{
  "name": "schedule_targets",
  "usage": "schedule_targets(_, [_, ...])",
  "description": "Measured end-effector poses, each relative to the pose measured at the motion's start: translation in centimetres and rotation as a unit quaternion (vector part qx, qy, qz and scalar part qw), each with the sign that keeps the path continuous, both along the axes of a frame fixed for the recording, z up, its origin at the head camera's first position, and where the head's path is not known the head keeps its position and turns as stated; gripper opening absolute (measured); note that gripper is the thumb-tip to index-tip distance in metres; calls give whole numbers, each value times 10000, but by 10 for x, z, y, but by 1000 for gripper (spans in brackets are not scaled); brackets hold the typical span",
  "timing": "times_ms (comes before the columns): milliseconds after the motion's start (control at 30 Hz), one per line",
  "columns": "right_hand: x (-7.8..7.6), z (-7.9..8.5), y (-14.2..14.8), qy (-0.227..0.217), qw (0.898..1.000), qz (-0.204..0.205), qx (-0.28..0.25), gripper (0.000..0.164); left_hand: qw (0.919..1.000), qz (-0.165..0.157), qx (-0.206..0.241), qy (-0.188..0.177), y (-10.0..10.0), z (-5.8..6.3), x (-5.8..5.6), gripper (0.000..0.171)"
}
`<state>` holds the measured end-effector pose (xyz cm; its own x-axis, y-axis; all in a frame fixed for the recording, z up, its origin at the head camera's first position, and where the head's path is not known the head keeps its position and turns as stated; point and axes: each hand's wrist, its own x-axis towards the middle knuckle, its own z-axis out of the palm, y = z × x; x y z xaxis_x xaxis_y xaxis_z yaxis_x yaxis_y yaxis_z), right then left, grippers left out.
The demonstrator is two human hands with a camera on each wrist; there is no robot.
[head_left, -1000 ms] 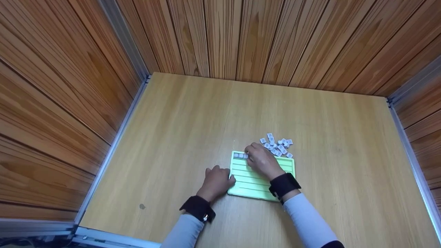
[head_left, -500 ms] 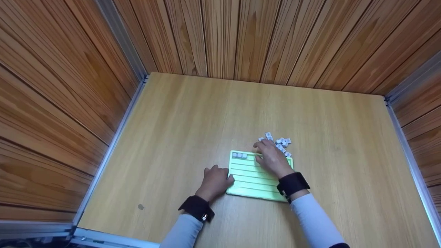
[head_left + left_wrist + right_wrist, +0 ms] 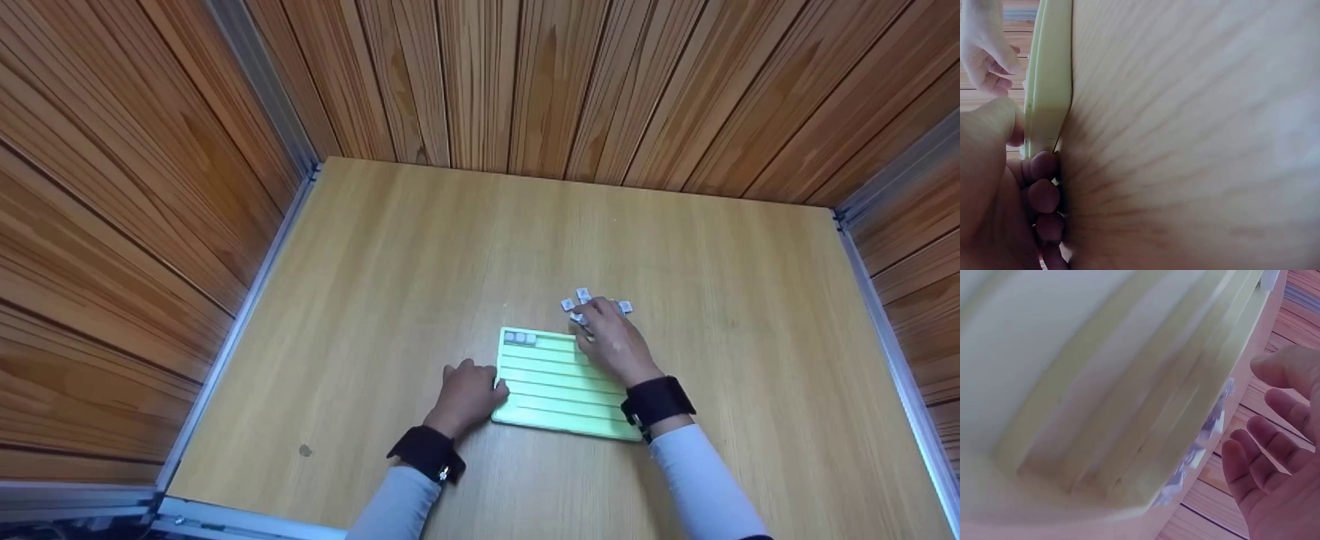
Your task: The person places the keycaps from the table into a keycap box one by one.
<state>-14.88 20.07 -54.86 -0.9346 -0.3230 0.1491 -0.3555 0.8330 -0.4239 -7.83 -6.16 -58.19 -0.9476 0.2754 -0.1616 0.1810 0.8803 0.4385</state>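
A light-green tray with ridged rows lies on the table. A short row of small pale cubes sits in its top left slot. My left hand pinches the tray's left edge, thumb over the rim and the other fingers curled at the side, as the left wrist view shows. Past the tray's far edge, my right hand hovers over a loose pile of pale cubes and hides most of it. In the right wrist view its fingers are spread and loosely bent with nothing between them.
Wood-plank walls close off the back and sides of the wooden table, with metal rails along its edges. Dark straps circle both wrists. A small dark spot marks the table's front left.
My right hand has left the row of cubes in the tray and moved right and away, over the loose pile. The left hand keeps its hold on the tray's edge.
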Motion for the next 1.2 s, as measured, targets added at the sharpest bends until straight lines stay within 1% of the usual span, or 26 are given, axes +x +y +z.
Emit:
schedule_targets(267, [-2,5,19,-139,9998,-126,58,51,10000,23,56,-63,-1,1,-1,28])
schedule_targets(433, [-6,8,32,-297,9992,-239,84,55,9999,53,102,-77,-1,0,-1,28])
schedule_targets(667, [-12,6,51,-341,9984,-432,134,50,9998,43,196,84,-1,-1,1,26])
schedule_targets(867, [-15,3,62,-425,9972,-592,162,51,9998,61,194,82,0,-1,2,25])
schedule_targets(1200, [-26,6,67,-710,9949,-704,148,49,9997,40,218,68,0,-1,1,25])
